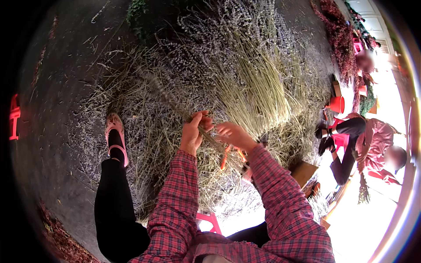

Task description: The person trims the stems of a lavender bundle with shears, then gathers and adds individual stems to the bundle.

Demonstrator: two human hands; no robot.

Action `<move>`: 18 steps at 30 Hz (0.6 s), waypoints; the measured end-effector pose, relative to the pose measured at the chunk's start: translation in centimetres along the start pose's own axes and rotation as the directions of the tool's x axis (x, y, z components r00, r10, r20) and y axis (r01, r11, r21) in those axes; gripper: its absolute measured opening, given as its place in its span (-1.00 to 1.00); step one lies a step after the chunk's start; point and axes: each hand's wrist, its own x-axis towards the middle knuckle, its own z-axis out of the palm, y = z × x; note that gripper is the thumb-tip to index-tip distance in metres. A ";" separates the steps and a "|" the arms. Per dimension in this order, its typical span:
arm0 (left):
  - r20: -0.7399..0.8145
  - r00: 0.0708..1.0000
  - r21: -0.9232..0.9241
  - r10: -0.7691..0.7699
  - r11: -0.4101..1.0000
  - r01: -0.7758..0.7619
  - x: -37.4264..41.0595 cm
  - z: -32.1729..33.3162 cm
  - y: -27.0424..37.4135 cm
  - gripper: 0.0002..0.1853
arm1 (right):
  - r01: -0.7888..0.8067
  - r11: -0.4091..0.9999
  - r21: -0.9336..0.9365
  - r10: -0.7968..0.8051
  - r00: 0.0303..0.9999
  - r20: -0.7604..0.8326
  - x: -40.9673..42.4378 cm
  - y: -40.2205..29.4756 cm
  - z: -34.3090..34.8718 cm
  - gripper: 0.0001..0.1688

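Observation:
My left hand (193, 133) is closed around a thin bunch of dried lavender stems (174, 104). Its blurred flower end points up and left. My right hand (234, 134) is beside the lower stems, its fingers smeared by motion; whether they pinch anything is unclear. Just below it, orange handles (225, 158), apparently of pruning shears, lie partly hidden by my right forearm. Ahead, a large pile of lavender (253, 79) is spread on the floor, cut stem ends towards me and flower heads away.
Loose stalks and litter (148, 138) cover the dark floor (59, 98) around my pink shoe (115, 134). At right are a cardboard box (303, 172), a red bucket (337, 104) and a seated person (375, 138) holding a dried bunch. A red stool (14, 116) stands far left.

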 end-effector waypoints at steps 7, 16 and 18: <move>-0.036 0.999 -0.065 0.039 0.997 -0.042 0.5 -1.1 -0.2 -0.76 | -0.209 0.866 -0.454 -0.218 0.660 -0.719 4.4 2.8 -17.7 -0.25; -0.022 0.999 -0.067 0.024 0.997 -0.025 0.5 0.0 -1.1 -0.80 | -0.537 0.679 -0.501 0.144 0.766 -0.626 7.6 4.3 -17.9 0.26; -0.012 1.000 -0.083 0.025 0.996 -0.026 0.6 -0.1 -1.0 -0.80 | -0.508 0.669 -0.542 0.064 0.766 -0.640 7.5 4.2 -16.3 0.22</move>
